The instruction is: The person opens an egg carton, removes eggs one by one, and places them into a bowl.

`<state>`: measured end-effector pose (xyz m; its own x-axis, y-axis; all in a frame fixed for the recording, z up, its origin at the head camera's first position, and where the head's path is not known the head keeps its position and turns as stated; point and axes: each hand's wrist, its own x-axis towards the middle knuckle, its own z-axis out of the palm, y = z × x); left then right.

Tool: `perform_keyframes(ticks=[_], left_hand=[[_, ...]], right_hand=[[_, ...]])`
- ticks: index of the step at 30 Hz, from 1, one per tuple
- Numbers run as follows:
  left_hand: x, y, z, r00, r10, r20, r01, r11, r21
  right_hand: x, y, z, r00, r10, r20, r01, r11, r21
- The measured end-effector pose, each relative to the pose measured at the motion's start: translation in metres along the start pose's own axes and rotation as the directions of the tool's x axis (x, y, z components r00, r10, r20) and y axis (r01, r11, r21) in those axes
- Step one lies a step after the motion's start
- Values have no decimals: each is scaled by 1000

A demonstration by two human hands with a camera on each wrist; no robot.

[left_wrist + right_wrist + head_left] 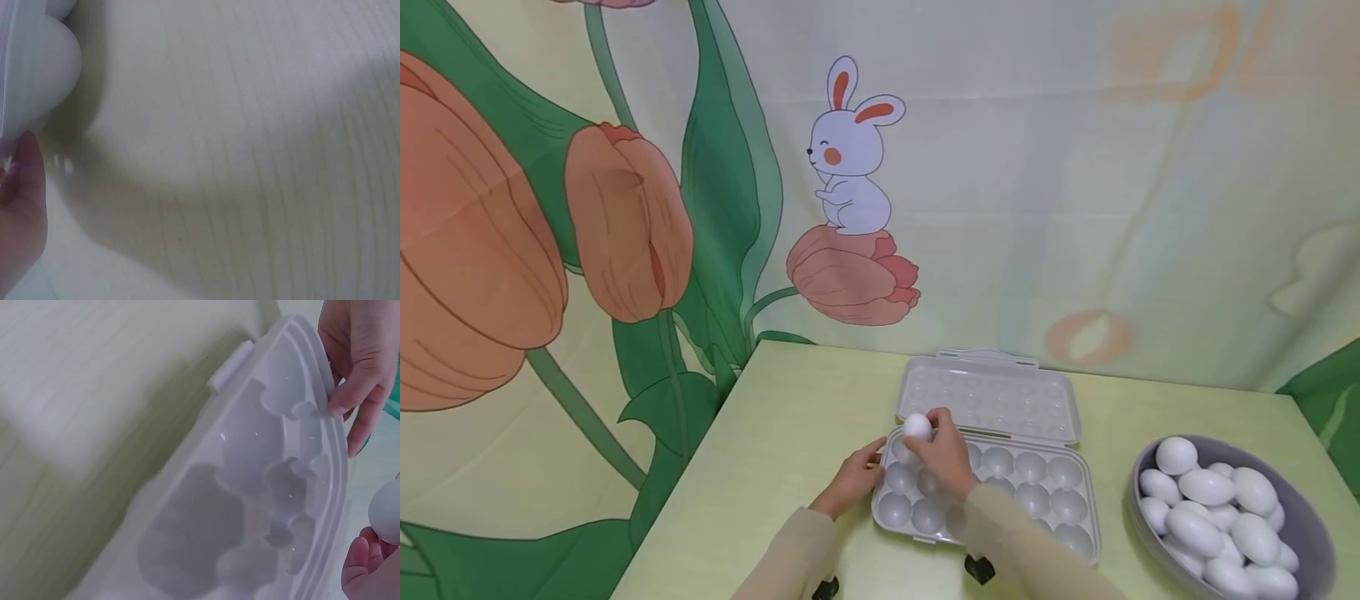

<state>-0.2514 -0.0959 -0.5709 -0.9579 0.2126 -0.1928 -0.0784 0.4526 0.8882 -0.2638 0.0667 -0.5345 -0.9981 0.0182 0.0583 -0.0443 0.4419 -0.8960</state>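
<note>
A lidded plastic egg box lies open on the table in the head view, its cupped base [1032,500] nearest me and its lid [992,400] laid back behind. Above the far-left cups, my right hand [947,460] pinches a white egg [917,427] between thumb and fingers. That egg [386,514] also shows at the right edge of the right wrist view. My left hand [856,478] grips the left side of the base, thumb on the rim in the right wrist view. The cups that show hold no eggs; my right hand and forearm hide some of them.
On the right of the table stands a grey-purple bowl [1138,492] heaped with white eggs [1195,529]. A printed cloth [1000,208] with tulips and a rabbit hangs behind the table's back edge. The tabletop [775,433] is pale yellow with wood grain.
</note>
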Motion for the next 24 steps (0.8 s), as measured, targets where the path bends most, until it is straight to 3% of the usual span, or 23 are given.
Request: perform_keyframes(ticks=[18,24], left_hand=[[1,1,1,1000,-19,-4,19,999,31],[1,2,1,1000,-11,-7,12,999,49]], right_hand=[[-5,-6,-84,997,17,72,-18,1000,9],[-8,-1,-123,996,11,92,-6,999,-54]])
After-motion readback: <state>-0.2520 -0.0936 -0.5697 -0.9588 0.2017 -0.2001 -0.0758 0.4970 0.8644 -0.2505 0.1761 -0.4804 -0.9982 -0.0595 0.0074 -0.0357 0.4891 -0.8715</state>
